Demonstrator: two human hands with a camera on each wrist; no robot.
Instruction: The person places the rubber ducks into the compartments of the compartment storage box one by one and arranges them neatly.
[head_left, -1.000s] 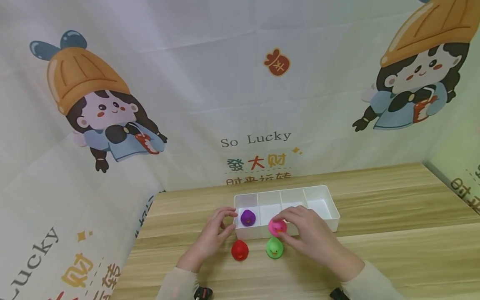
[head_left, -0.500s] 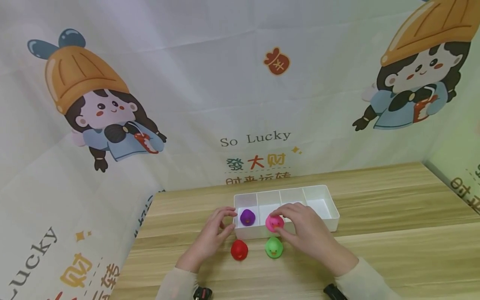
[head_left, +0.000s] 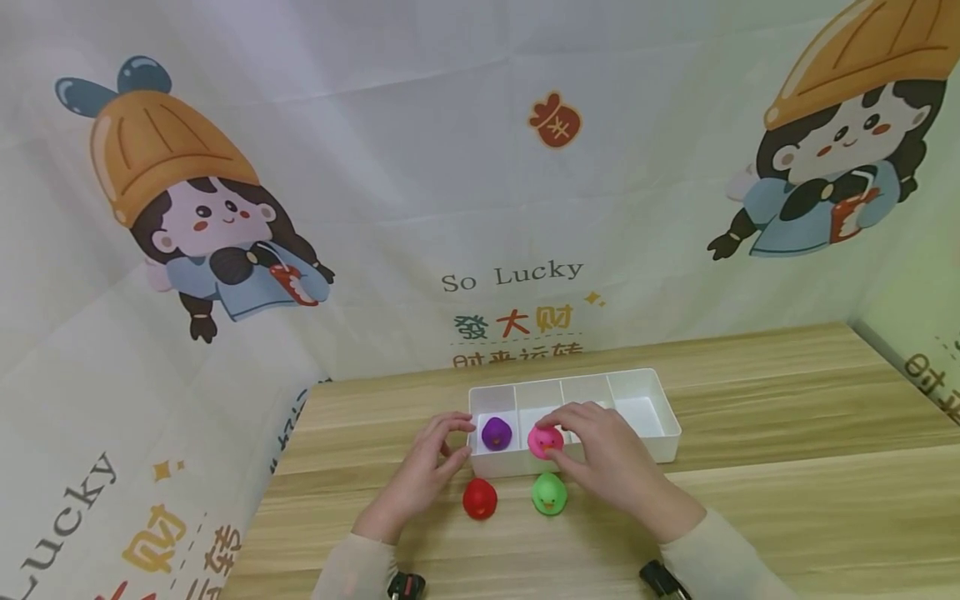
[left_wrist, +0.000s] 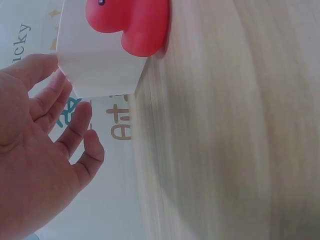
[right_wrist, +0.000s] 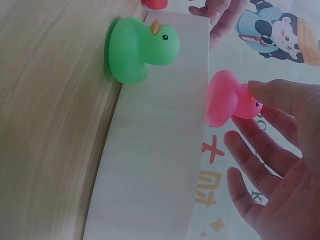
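Observation:
My right hand [head_left: 618, 458] pinches a pink rubber duck [head_left: 545, 442] by its head between thumb and fingers. The duck is at the front rim of a white box [head_left: 495, 464] split into compartments, over the second one from the left. A purple duck [head_left: 496, 433] sits inside the leftmost compartment. My left hand [head_left: 431, 462] is at the box's left end, thumb and fingertips against its corner, fingers loosely bent. In front of the box stand a red duck [head_left: 480, 499] and a green duck [head_left: 550, 495]. The right wrist view shows the pink duck [right_wrist: 225, 100] held tilted.
The wooden table [head_left: 787, 417] stretches away on both sides of the box. A printed cloth [head_left: 390, 208] hangs behind the table and along its left and right sides. The box's rightmost compartment [head_left: 639, 417] holds nothing visible.
My right hand has carried the pink duck slightly left and up, from in front of the box's front wall to its rim. The left hand and the other ducks stay put.

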